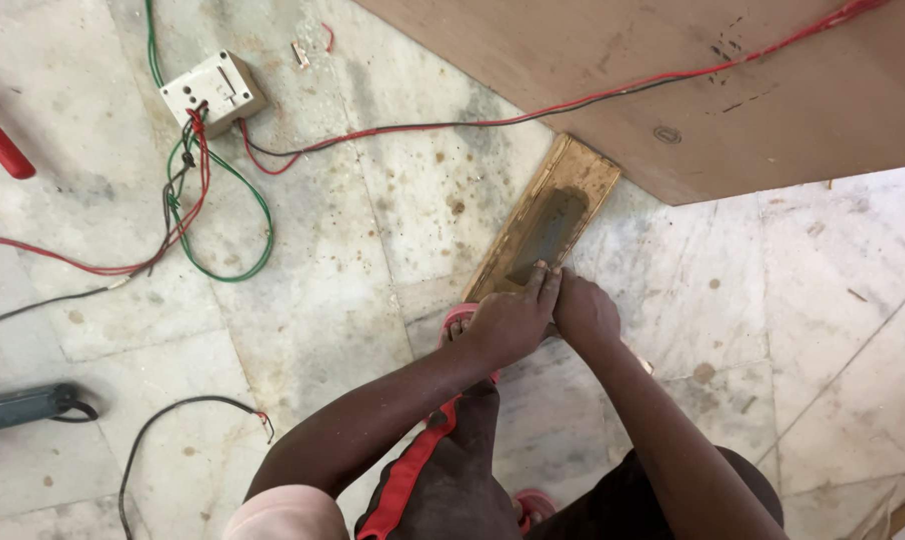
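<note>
A narrow wooden strip (548,215) with a long recessed slot lies on the marble floor, angled up to the right. My left hand (508,320) rests at its near end, fingers stretched onto the wood beside the slot. My right hand (585,310) is closed at the same end, pressed against the left hand; what it grips is hidden. A pink sandal (459,318) shows under my left hand.
A large plywood sheet (673,80) covers the upper right. A white socket box (213,92) with red, green and black wires (203,190) lies upper left. A red-black cable (533,115) crosses the plywood. A dark tool (23,405) sits at the left edge.
</note>
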